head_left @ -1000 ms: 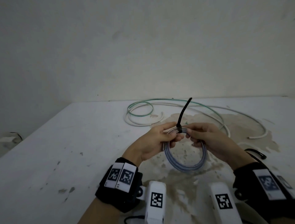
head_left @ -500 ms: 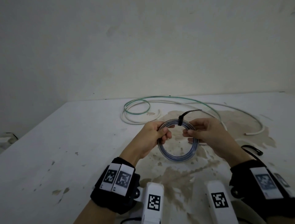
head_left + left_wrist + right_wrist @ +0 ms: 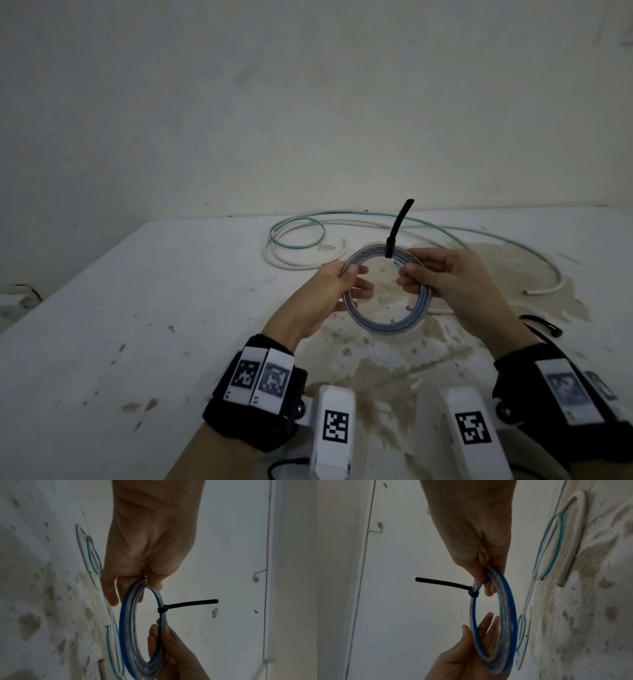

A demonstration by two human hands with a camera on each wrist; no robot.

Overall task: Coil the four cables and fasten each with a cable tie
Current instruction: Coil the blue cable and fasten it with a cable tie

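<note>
blue coil (image 3: 387, 322) upright above tabletop (image 3: 137, 308) middle | left hand (image 3: 329, 294) and right hand (image 3: 448, 284) pinch opposite sides | cable tie (image 3: 394, 236) cinched on top, tail up, nearer right grip

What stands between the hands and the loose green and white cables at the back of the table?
Only the tied blue coil, which the left hand and right hand both hold. The table between it and the green cable and white cable shows nothing else.

loose cables (image 3: 298, 236) at table (image 3: 144, 325) rear, black tie (image 3: 544, 327) far right
</note>
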